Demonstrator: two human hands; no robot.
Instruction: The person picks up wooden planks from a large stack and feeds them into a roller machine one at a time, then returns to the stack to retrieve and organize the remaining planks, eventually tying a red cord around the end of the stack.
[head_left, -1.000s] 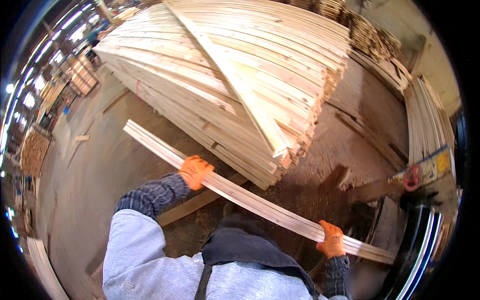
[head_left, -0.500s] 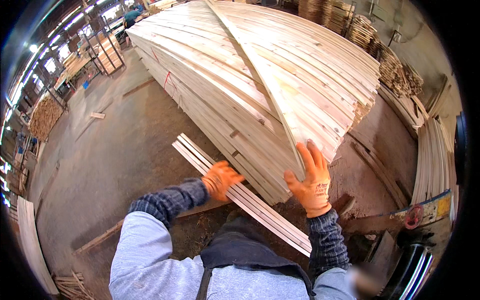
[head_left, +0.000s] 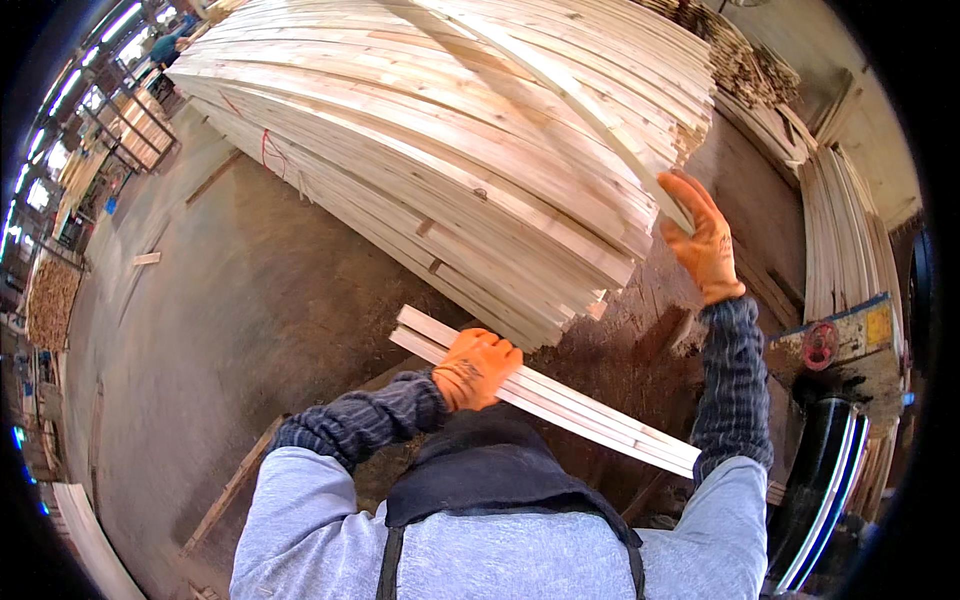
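My left hand [head_left: 478, 370], in an orange glove, is wrapped round a bundle of thin wooden strips [head_left: 590, 414] held in front of my body. The bundle slants from the stack's near side down toward my right forearm. My right hand [head_left: 706, 240], gloved the same way, grips the near end of a long wooden strip [head_left: 590, 112] between thumb and fingers. That strip runs slantwise over the top of a big stack of pale boards [head_left: 400, 150], its far part leaving the upper edge of the picture.
A machine with a red handwheel [head_left: 820, 345] stands at my right, beside a black cylinder [head_left: 815, 490]. More boards [head_left: 850, 240] lie along the right wall. A loose stick [head_left: 232, 487] and a small wood block [head_left: 147, 259] lie on the floor to the left. Far left, another person [head_left: 165, 48] is partly visible.
My right hand has moved rightward, swinging the long strip's near end with it past the stack's edge. The bundle in my left hand has shifted right and lies flatter. My view has turned rightward.
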